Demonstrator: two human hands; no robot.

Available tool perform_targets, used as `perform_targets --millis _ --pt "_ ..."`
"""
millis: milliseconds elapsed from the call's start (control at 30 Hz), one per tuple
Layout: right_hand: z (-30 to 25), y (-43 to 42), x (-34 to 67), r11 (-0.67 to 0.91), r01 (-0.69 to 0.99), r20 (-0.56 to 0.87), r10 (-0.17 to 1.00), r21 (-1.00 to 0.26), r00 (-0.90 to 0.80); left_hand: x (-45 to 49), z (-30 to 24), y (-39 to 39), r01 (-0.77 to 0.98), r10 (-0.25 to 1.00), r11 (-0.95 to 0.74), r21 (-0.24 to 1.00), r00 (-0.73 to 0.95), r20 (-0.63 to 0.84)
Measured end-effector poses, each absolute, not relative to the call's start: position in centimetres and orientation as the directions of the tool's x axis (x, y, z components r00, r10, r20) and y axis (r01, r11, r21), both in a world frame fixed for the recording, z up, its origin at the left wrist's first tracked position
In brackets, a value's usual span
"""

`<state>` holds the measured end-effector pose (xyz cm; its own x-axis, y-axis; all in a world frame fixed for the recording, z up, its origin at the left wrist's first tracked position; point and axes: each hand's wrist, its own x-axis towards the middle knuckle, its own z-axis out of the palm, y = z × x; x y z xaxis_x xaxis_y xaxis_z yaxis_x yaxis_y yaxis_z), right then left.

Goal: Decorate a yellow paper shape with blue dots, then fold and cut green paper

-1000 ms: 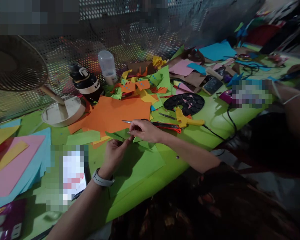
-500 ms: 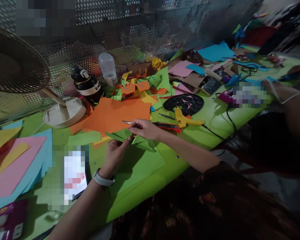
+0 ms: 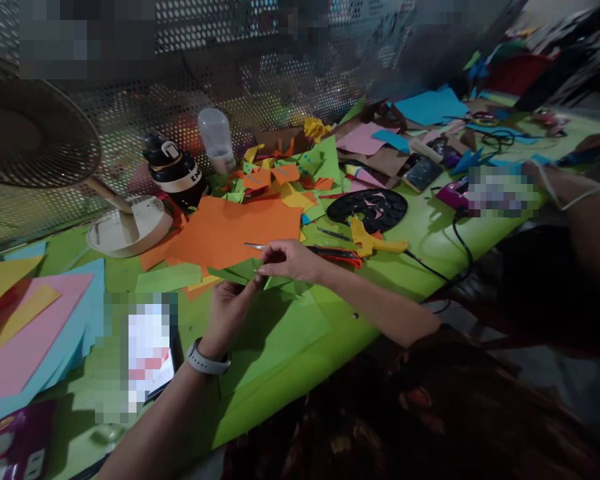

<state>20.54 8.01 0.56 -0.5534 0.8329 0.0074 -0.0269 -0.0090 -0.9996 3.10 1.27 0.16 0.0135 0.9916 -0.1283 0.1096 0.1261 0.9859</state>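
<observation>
A folded piece of green paper (image 3: pixel 240 272) is pinched between my two hands above the front of the table. My left hand (image 3: pixel 233 303), with a pale watch strap at the wrist, grips it from the left and below. Thumb and fingers of my right hand (image 3: pixel 293 260) close on its upper edge, near the left fingertips. Beneath lies a larger green sheet (image 3: pixel 280 337). Just beyond my hands is a big orange sheet (image 3: pixel 235 230). Scissors with red handles (image 3: pixel 353 259) lie partly hidden behind my right hand, the blade tip showing to its left.
A yellow glue gun (image 3: pixel 375 243) and a black palette (image 3: pixel 367 208) lie to the right. A fan (image 3: pixel 130 223), a dark bottle (image 3: pixel 177 177) and paper scraps stand behind. On the left are a phone (image 3: pixel 153 347) and coloured sheets (image 3: pixel 40 333). Another person's hand (image 3: pixel 545 177) is at far right.
My right hand's fingers have shifted slightly on the green paper, which has tilted a little. The left hand has barely moved.
</observation>
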Motion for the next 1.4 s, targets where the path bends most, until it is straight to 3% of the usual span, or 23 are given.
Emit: perform_targets --millis 200,333,500,700,933,1400 --pt "1.2 7.8 20.5 0.054 0.046 0.023 0.863 -0.998 -0.505 3.6 1.1 1.2 0.139 1.000 0.015 0.990 -0.019 -0.013" --pt "2.5 7.9 20.4 0.029 0.018 0.014 0.847 -0.999 -0.531 3.3 2.2 1.4 0.132 0.999 0.053 0.990 -0.006 -0.052" --pt "3.1 8.1 20.5 -0.073 0.007 -0.063 0.810 -0.997 -0.583 2.0 3.0 1.8 0.019 0.979 0.150 0.988 0.139 -0.152" --pt "2.1 8.0 20.2 0.045 0.107 -0.025 0.813 -0.993 -0.581 1.5 2.4 1.9 -0.036 0.932 0.315 0.948 0.199 -0.302" --pt "1.4 7.9 20.0 0.171 0.163 0.044 0.807 -0.972 -0.589 1.4 1.3 2.0 0.022 0.949 0.258 0.966 0.182 -0.257" --pt "1.0 7.6 20.1 0.126 0.125 0.038 0.836 -0.984 -0.547 1.1 0.8 2.1 -0.015 0.929 0.319 0.948 0.202 -0.310"
